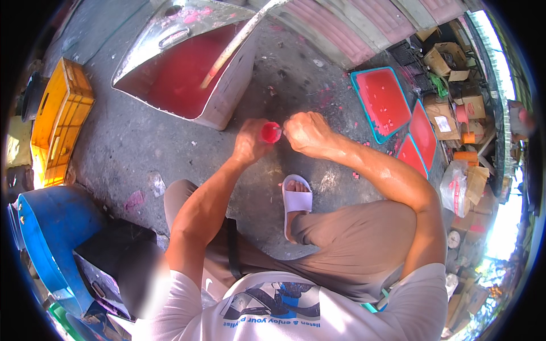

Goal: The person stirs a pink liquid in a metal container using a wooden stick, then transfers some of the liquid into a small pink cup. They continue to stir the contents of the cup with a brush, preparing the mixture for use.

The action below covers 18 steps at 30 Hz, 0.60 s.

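Note:
My left hand (pixel 250 142) is wrapped round a small round container (pixel 271 133), whose red inside faces up. Close against its right rim, my right hand (pixel 309 134) is closed; anything between its fingertips is hidden or too small to make out. Both hands are held out over the grey floor. Just beyond them stands a big metal bin (pixel 230 94) with red material (pixel 177 77) inside. A long pale stick (pixel 233 48) leans in it, its lower end stained red.
At the right lie several teal-edged trays (pixel 376 138) of red material, with red bits scattered around. Cardboard boxes (pixel 446 120) crowd the far right. A yellow crate (pixel 57 128) and a blue drum (pixel 54 227) stand at the left. My sandalled foot (pixel 297 199) is below the hands.

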Each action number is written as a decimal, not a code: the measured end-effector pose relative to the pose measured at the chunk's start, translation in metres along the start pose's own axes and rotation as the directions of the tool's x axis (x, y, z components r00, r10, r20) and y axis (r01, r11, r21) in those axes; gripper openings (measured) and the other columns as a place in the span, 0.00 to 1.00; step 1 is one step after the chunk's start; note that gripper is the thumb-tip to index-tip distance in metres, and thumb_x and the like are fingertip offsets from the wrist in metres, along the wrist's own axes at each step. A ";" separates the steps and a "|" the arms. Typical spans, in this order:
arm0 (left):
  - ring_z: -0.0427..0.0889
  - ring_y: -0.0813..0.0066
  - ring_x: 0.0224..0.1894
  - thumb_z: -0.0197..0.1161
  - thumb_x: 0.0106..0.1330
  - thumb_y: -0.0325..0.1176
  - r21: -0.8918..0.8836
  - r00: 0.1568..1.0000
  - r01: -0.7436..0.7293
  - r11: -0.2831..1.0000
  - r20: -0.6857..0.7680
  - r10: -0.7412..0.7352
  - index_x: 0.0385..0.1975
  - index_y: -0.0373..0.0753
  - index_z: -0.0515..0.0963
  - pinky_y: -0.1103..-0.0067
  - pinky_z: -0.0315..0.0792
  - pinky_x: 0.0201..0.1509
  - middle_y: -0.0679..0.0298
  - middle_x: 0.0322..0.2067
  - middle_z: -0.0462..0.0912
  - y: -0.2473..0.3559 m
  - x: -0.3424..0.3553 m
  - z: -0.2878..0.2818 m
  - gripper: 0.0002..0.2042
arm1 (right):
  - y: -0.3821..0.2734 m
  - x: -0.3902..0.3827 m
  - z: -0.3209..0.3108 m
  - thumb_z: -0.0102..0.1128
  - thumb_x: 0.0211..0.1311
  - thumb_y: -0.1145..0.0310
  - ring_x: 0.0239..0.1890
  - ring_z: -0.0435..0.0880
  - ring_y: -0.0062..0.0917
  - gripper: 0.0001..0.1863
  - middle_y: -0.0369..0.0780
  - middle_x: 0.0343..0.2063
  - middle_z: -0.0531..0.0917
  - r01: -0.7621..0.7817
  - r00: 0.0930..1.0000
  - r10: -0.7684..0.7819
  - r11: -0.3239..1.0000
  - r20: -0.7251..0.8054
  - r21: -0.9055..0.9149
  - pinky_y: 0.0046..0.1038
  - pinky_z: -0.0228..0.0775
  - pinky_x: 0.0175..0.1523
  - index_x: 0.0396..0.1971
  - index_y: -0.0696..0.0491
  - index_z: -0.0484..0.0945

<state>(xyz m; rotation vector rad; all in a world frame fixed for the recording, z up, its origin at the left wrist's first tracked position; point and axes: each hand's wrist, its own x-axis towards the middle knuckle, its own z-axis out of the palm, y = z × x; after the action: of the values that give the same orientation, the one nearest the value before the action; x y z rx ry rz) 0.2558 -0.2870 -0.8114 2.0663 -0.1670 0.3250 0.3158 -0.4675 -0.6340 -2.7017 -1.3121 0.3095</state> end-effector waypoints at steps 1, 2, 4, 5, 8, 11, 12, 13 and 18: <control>0.82 0.49 0.56 0.82 0.42 0.28 0.007 1.000 0.001 1.000 -0.017 -0.001 0.52 0.41 0.83 0.58 0.77 0.61 0.57 0.50 0.87 0.001 0.001 0.001 0.31 | 0.000 0.000 0.001 0.63 0.61 0.68 0.29 0.87 0.57 0.12 0.54 0.23 0.85 0.026 1.000 -0.025 0.998 -0.018 0.057 0.54 0.80 0.35 0.22 0.60 0.85; 0.82 0.49 0.56 0.82 0.42 0.28 -0.003 1.000 -0.001 1.000 -0.001 0.001 0.52 0.41 0.83 0.58 0.76 0.62 0.57 0.50 0.87 0.002 0.002 0.001 0.31 | 0.002 -0.002 0.000 0.63 0.61 0.68 0.29 0.87 0.57 0.12 0.53 0.24 0.85 0.007 0.999 -0.007 1.000 0.040 0.004 0.54 0.80 0.36 0.22 0.60 0.85; 0.82 0.50 0.57 0.82 0.41 0.29 -0.015 1.000 0.001 1.000 0.028 0.000 0.52 0.42 0.83 0.58 0.75 0.62 0.57 0.50 0.87 0.006 0.000 -0.005 0.31 | -0.001 -0.003 -0.009 0.63 0.61 0.68 0.30 0.87 0.56 0.11 0.53 0.25 0.85 -0.015 0.988 0.030 0.995 0.151 -0.097 0.54 0.81 0.36 0.24 0.60 0.85; 0.82 0.50 0.57 0.82 0.41 0.29 0.015 1.000 -0.008 1.000 0.016 0.007 0.52 0.42 0.83 0.58 0.74 0.63 0.57 0.50 0.87 0.004 0.000 -0.004 0.31 | 0.001 -0.001 -0.007 0.63 0.61 0.68 0.29 0.87 0.56 0.11 0.53 0.25 0.85 0.018 0.997 -0.011 0.997 0.083 -0.081 0.54 0.81 0.36 0.24 0.60 0.85; 0.81 0.51 0.58 0.82 0.42 0.31 0.075 1.000 -0.011 0.997 0.025 0.009 0.53 0.43 0.83 0.58 0.71 0.65 0.57 0.51 0.86 0.004 -0.001 -0.002 0.32 | 0.002 -0.002 -0.001 0.63 0.60 0.68 0.29 0.87 0.55 0.10 0.52 0.26 0.85 0.076 0.997 -0.076 0.995 0.015 -0.058 0.53 0.80 0.35 0.25 0.60 0.84; 0.79 0.51 0.61 0.82 0.43 0.32 0.097 0.997 0.001 0.995 0.072 -0.008 0.55 0.42 0.83 0.59 0.69 0.69 0.56 0.53 0.85 0.004 0.002 -0.002 0.32 | 0.002 -0.003 -0.002 0.63 0.59 0.68 0.28 0.87 0.54 0.10 0.51 0.25 0.84 0.090 0.992 -0.082 0.992 0.096 -0.086 0.53 0.80 0.34 0.24 0.59 0.83; 0.79 0.51 0.61 0.82 0.43 0.32 0.100 0.997 -0.009 0.995 0.081 0.001 0.55 0.42 0.83 0.59 0.68 0.69 0.57 0.53 0.85 0.001 0.001 -0.001 0.33 | 0.005 -0.002 -0.003 0.63 0.58 0.68 0.28 0.87 0.53 0.10 0.51 0.25 0.84 0.096 0.995 -0.091 0.990 0.045 -0.103 0.52 0.80 0.34 0.23 0.59 0.83; 0.78 0.51 0.62 0.82 0.43 0.33 0.103 0.996 -0.019 0.994 0.090 0.009 0.55 0.42 0.83 0.59 0.68 0.69 0.57 0.53 0.85 -0.001 -0.001 0.000 0.33 | 0.007 -0.003 -0.003 0.63 0.58 0.68 0.28 0.87 0.53 0.10 0.50 0.24 0.83 0.100 0.995 -0.102 0.988 -0.006 -0.121 0.52 0.80 0.33 0.23 0.58 0.82; 0.79 0.51 0.61 0.83 0.42 0.34 0.145 0.996 -0.044 0.988 0.083 0.032 0.56 0.46 0.81 0.57 0.69 0.66 0.59 0.52 0.85 -0.003 -0.002 0.001 0.34 | 0.005 -0.004 0.005 0.63 0.55 0.69 0.29 0.89 0.51 0.09 0.51 0.25 0.84 0.155 0.988 -0.152 0.980 0.036 -0.122 0.50 0.81 0.33 0.21 0.58 0.83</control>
<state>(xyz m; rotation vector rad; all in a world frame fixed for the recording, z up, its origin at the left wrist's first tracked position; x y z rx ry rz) 0.2549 -0.2858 -0.8152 2.2261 -0.2375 0.2842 0.3160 -0.4741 -0.6391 -2.6817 -1.5871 0.2563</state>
